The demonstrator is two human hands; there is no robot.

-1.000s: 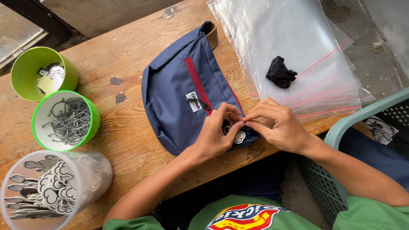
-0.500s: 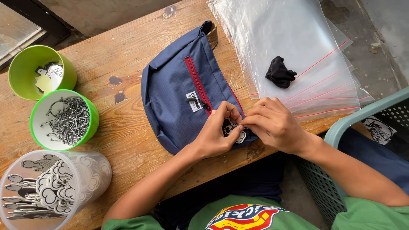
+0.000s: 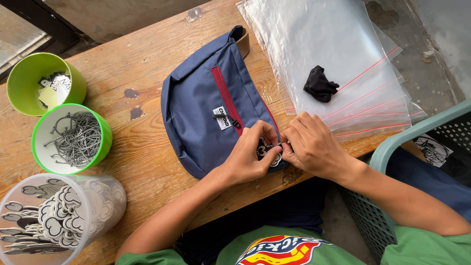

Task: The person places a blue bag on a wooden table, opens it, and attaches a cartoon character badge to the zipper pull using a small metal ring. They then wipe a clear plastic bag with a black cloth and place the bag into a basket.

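Bare, both hands meet at the near lower corner of a navy-blue fabric sling bag with a red zipper strip (image 3: 216,113). The left hand (image 3: 252,154) and the right hand (image 3: 314,147) pinch, fingertips closed, a small black-and-white die-cut tag (image 3: 267,153) held against the bag's edge; whether a chain runs through it cannot be told. The bag lies flat, its long axis running diagonally from the hands up and away toward the far edge, where a tan strap end (image 3: 243,43) shows. Both hands sit about equally near the corner, the left over the bag, the right just off it. Right of the bag, a stack of clear zip-top plastic bags with red seal lines (image 3: 343,59) carries a crumpled black cloth scrap (image 3: 320,84). Left, well apart, stand a green cup of silver ball chains (image 3: 73,137), a green cup of paper labels (image 3: 44,83) and a clear tub of cloud-shaped cut-outs (image 3: 59,216). All rest on a worn wooden desk (image 3: 142,64); a pale green plastic basket (image 3: 392,162) stands beside it at right.
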